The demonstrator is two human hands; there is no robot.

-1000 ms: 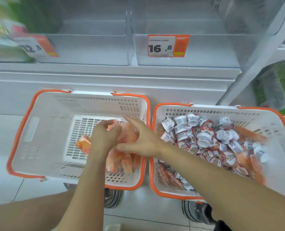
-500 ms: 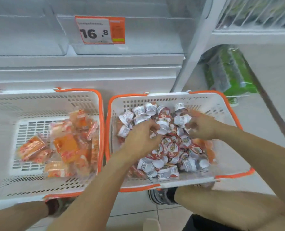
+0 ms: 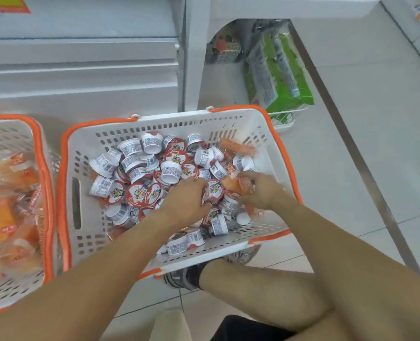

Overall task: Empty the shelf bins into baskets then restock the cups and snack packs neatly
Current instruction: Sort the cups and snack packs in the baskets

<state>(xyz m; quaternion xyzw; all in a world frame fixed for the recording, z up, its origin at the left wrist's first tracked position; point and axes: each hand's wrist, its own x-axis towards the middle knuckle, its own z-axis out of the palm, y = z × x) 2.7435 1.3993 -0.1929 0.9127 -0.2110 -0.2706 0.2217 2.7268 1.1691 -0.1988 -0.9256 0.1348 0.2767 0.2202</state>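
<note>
The right hand (image 3: 259, 190) seems to pinch an orange snack pack (image 3: 236, 185) lying toward 9 o'clock among cups (image 3: 171, 171), while the left hand (image 3: 187, 200), just beside at 9 o'clock, curls onto cups.

We see a basket (image 3: 265, 134) of matt white plastic, perforated with slots, its rim and handles in smooth orange plastic. The cups (image 3: 171, 171) in it look like glossy white plastic with printed paper-like labels and shiny red foil-like lids. The snack packs (image 3: 237, 146) are clear, crinkled, glossy film. A second basket (image 3: 41, 153) has the same finish. The floor (image 3: 376, 119) is smooth, slightly shiny tile, and the shelf unit (image 3: 81, 77) looks like matt white painted metal.
</note>
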